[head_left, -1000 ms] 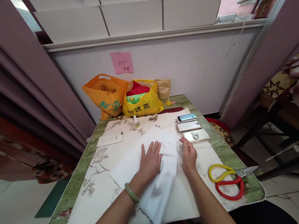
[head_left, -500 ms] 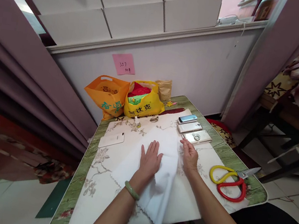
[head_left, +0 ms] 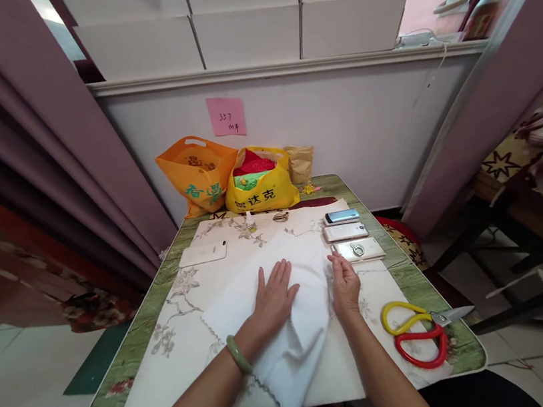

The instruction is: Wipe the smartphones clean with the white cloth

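A white cloth point(head_left: 297, 362) with a zigzag-cut edge lies on the table, rumpled on its right side, one corner hanging toward the front edge. My left hand point(head_left: 275, 298) rests flat on it, fingers stretched out, a green bangle point(head_left: 239, 355) at the wrist. Just beyond the cloth's right side, my right hand point(head_left: 345, 284) is closed in a pinch; whatever is between its fingertips is too small or hidden to name. Close to those fingertips lies a phone with a ring holder point(head_left: 369, 249).
Big scissors point(head_left: 415, 328) with yellow and red handles lie at the right. Two more phone-like devices point(head_left: 345, 232) sit behind the ring phone, and a white phone point(head_left: 203, 254) lies left. An orange bag point(head_left: 194, 176) and a yellow bag point(head_left: 265, 192) stand at the back.
The cloth's loose right side has spread to the right and its folds have shifted. Both hands stay almost in place.
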The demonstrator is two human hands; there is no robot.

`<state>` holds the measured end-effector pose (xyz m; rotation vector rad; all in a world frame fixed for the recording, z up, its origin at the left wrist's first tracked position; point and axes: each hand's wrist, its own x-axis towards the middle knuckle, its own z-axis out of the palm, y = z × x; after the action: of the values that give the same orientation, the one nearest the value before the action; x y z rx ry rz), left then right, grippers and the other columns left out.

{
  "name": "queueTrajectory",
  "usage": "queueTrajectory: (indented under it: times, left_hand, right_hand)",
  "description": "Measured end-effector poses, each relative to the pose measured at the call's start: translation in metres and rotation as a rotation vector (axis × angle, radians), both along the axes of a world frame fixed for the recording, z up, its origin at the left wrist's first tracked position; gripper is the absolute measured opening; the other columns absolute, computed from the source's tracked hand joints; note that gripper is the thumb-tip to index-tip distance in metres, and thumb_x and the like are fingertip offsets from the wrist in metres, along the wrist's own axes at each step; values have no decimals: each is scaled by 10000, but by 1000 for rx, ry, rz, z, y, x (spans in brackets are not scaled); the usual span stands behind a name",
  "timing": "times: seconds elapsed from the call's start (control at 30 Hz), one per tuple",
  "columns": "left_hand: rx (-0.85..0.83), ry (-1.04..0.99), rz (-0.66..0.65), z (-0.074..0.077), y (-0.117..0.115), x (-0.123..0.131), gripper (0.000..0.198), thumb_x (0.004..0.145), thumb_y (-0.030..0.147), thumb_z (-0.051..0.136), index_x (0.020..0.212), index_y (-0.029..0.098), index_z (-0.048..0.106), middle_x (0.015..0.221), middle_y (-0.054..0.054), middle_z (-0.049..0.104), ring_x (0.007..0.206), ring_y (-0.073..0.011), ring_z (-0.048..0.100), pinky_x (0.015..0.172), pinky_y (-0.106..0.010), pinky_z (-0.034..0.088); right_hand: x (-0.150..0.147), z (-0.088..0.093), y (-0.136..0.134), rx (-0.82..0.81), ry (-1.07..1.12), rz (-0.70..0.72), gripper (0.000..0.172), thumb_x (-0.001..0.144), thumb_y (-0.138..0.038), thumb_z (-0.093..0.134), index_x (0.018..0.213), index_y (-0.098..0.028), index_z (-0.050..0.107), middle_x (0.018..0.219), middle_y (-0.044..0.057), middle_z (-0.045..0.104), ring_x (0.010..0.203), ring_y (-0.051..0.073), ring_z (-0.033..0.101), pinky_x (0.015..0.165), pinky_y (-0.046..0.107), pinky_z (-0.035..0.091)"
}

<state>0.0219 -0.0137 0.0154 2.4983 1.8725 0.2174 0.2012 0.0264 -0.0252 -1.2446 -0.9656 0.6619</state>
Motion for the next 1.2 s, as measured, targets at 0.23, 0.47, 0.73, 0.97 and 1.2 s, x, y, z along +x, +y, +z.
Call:
queueTrajectory:
  times: [0.23,0.47,0.73,0.97,1.2]
  left_hand:
    - [51,-25,-168,-9,-38,30,586,997,417,253,1528,174,213,1587,-83,257,1478,-239,195,1201,-572,133]
    - [20,-31,-56,2,-7,7,577,998,429,252,1511,165,264,1575,-95,287,1466,-233,239,1203,-578,96]
    - [32,-14,-97,-14,-28,24,597,991,425,252,1529,169,210,1596,-79,223,1483,-238,177,1200,-581,99]
    - [18,-3,-41,-1,-3,3,577,997,433,229,1523,196,232,1578,-81,285,1469,-239,229,1191,-606,72]
    - [36,6,-84,-13,-25,26,606,989,439,249,1530,170,201,1588,-88,255,1478,-260,192,1176,-640,87]
  right_hand:
    - [2,1,1,12,-53,17,394,913,-501,508,1015,-191,729,1227,115,665,1176,246,578,1068,441,381]
    - [1,-3,1,1,-36,5,394,907,-503,508,1023,-198,729,1217,106,670,1164,244,584,1048,436,398]
    - [1,0,1,17,-46,5,383,906,-499,516,1002,-200,736,1201,108,679,1160,246,588,1057,433,390]
    - [1,-2,2,8,-28,4,380,899,-504,525,1009,-206,734,1196,103,679,1158,244,587,1053,434,396]
    - [1,-2,3,10,-40,-3,393,908,-508,508,1011,-205,735,1194,102,681,1155,243,588,1056,424,393]
